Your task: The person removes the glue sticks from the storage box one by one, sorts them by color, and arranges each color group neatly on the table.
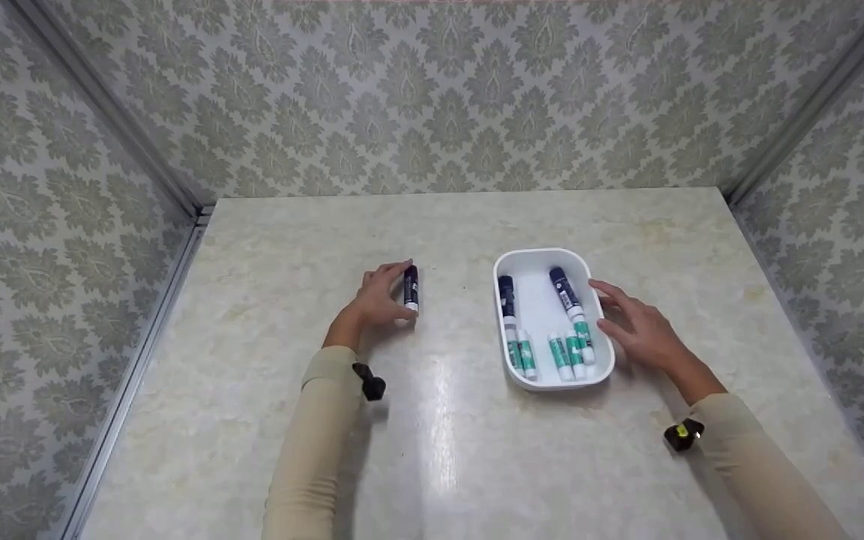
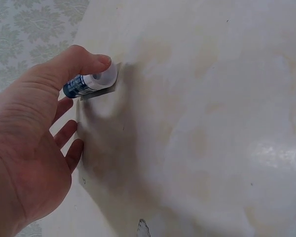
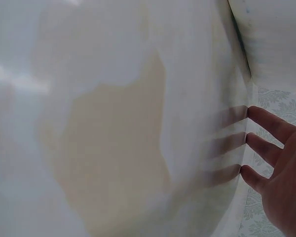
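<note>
I'm working on the pale marbled table (image 1: 267, 420). The white oval plastic tray (image 1: 601, 373) is sitting right of centre, already holding several dark-capped, green-and-white glue sticks (image 1: 569, 298). My left hand (image 1: 379, 298) is pinching the one remaining dark-blue-and-white glue stick (image 1: 410, 288) left of centre, thumb curled over it. My right hand (image 1: 638, 324) is resting with fingers spread against the tray's right side. So I'm judging it mostly done. Labels aren't reading at this resolution.

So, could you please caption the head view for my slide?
Left hand holds a marker on the table; right hand touches the white tray.
</note>
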### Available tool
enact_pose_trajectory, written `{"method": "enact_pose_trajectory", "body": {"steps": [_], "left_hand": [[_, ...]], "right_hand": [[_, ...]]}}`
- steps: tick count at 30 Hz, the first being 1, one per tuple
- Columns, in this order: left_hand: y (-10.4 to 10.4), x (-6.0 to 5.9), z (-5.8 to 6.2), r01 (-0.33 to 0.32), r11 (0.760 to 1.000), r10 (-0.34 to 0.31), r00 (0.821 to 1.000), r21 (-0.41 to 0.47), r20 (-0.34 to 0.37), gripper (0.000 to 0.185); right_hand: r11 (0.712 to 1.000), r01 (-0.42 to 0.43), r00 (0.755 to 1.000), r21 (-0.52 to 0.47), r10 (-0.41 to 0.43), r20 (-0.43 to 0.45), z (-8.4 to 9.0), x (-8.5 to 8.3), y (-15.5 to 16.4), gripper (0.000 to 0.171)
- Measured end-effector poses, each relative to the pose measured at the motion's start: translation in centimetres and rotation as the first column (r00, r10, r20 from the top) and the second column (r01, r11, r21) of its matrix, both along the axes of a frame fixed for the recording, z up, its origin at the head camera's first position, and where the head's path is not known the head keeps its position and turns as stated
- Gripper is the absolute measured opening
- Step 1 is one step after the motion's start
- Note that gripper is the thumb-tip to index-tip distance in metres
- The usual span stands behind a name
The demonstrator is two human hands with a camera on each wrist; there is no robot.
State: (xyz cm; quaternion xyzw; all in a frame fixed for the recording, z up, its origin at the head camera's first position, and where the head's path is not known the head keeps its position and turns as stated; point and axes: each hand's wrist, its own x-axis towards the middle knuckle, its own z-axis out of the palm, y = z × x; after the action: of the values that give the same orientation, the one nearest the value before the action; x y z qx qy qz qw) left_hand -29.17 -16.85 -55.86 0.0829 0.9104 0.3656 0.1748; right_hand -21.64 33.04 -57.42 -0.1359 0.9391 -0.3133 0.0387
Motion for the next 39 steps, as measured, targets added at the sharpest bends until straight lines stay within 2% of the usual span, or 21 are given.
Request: {"method": "enact_pose_trajectory", "body": {"steps": [3, 7, 10, 12, 14, 21, 29, 30, 33, 36, 37, 39], "left_hand": [[-0.5, -1.2, -1.5, 0.01, 1.0, -0.01, 1.0, 0.011, 0.002, 0.111], [-1.5, -3.9, -4.7, 0.031, 0.999, -0.031, 0.999, 0.038, -0.016, 0.118], [-1.9, -5.8, -6.5, 0.047, 0.998, -0.045, 0.998, 0.051, -0.036, 0.119], [-2.0, -6.5, -7.2, 0.051, 0.996, -0.048, 0.997, 0.067, -0.054, 0.119], [-1.9, -6.7, -7.3, 0.046, 0.997, -0.041, 0.996, 0.065, -0.082, 0.117], [2.4, -0.3, 2.9, -0.029, 0.998, 0.035, 0.994, 0.059, -0.102, 0.094], [4.8, -0.4, 3.8, -0.06, 0.994, 0.074, 0.985, 0.091, -0.154, 0.088], [4.7, -1.3, 2.6, -0.054, 0.992, 0.072, 0.983, 0.11, -0.17, 0.089], [5.7, -1.4, 2.8, -0.055, 0.991, 0.077, 0.98, 0.118, -0.186, 0.087], [6.8, -1.3, 3.1, -0.053, 0.992, 0.075, 0.976, 0.111, -0.206, 0.086], [7.5, -0.3, 4.6, -0.064, 0.993, 0.083, 0.976, 0.098, -0.2, 0.084], [8.2, 0.0, 4.8, -0.074, 0.993, 0.092, 0.974, 0.091, -0.207, 0.084]], "right_hand": [[1.0, -0.002, 1.0, -0.002, 0.002, 0.004, 0.0, 0.0, 0.0, 0.067], [1.0, 0.0, 1.0, -0.006, 0.0, 0.012, 0.0, 0.0, 0.0, 0.067], [1.0, -0.001, 1.0, -0.007, 0.001, 0.011, 0.0, 0.0, 0.0, 0.067], [1.0, -0.004, 1.0, -0.007, 0.004, 0.007, -0.1, 0.0, 0.0, 0.067], [1.0, -0.007, 1.0, -0.005, 0.007, 0.004, -0.1, 0.0, 0.0, 0.067], [1.0, -0.003, 1.0, 0.002, 0.003, 0.017, 0.0, 0.0, 0.1, 0.068], [1.0, -0.003, 1.0, 0.016, 0.002, 0.029, 0.1, -0.1, 0.0, 0.068], [1.0, -0.002, 1.0, 0.015, 0.001, 0.031, 0.1, -0.1, 0.0, 0.068], [1.0, 0.006, 0.999, 0.009, -0.006, 0.038, 0.1, -0.1, 0.0, 0.068], [1.0, 0.01, 0.999, 0.007, -0.01, 0.043, 0.2, 0.0, 0.0, 0.068], [1.0, 0.01, 0.999, 0.007, -0.011, 0.047, 0.2, 0.0, 0.0, 0.068], [1.0, 0.008, 0.999, 0.011, -0.009, 0.049, 0.3, 0.0, 0.0, 0.069]]}}
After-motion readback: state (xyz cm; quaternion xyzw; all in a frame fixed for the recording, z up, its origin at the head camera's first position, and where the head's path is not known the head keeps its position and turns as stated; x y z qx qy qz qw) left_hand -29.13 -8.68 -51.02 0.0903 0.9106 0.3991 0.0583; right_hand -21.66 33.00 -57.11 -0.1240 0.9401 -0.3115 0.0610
